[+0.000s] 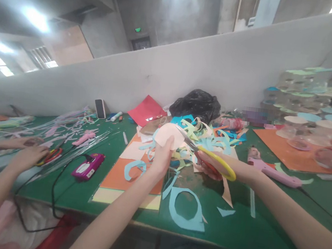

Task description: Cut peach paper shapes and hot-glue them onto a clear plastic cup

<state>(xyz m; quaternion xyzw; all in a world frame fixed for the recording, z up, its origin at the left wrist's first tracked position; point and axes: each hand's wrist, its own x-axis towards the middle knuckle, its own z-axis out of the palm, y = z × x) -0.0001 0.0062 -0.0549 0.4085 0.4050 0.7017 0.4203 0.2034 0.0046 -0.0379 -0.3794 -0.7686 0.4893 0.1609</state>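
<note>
In the middle of the head view, my left hand (164, 153) grips a pale peach piece of paper (165, 133) with a rounded edge. My right hand (209, 165) is closed around scissors (218, 161) with yellow and red handles. Their blades reach the right edge of the peach paper. A peach paper strip (227, 193) hangs below my right hand. Under both hands lie curled paper offcuts (212, 140) in blue, green and peach. Nearer the table edge is a blue sheet with a round hole (173, 214). Orange paper (114, 174) lies below my left forearm.
A co-worker's hands (29, 152) hold scissors at the left. A purple box-shaped device (88, 166) with a black cable lies between us. A pink glue gun (275, 172) rests to the right, near stacked plastic cups and paper discs (311, 94). A black plastic bag (198, 104) sits behind.
</note>
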